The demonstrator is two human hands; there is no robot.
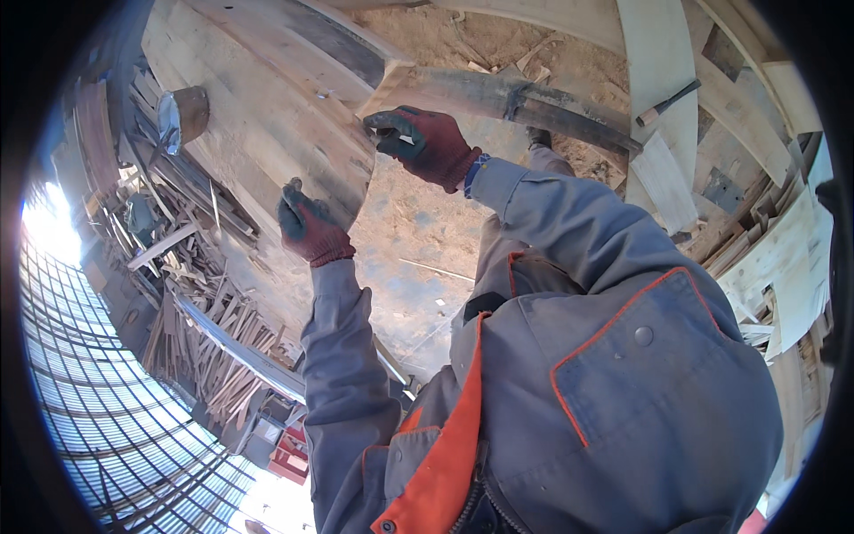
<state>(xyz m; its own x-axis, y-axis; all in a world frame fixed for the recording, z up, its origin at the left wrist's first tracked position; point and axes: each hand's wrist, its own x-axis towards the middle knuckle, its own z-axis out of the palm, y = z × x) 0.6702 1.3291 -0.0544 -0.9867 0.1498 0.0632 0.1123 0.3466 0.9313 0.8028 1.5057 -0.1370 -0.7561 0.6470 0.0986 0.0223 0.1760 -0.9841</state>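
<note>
Both of my hands wear red work gloves with dark grey coating. My right hand [425, 149] is at the corner of a large planked wooden structure [258, 107], its fingers curled in and the fingertips at the wood's edge. A small gap shows between its thumb and fingers; anything pinched there is too small to make out. My left hand [311, 224] is over the lower edge of the same planks, fingers drawn together and pointing up. Whatever it may hold is hidden.
A metal can [184, 117] stands on the planks. A dark curved beam [551, 111] runs right from the corner. A wooden-handled tool [667, 102] lies on a pale curved board [658, 53]. Scrap wood [231, 343] is heaped at left; sawdust covers the floor [418, 231].
</note>
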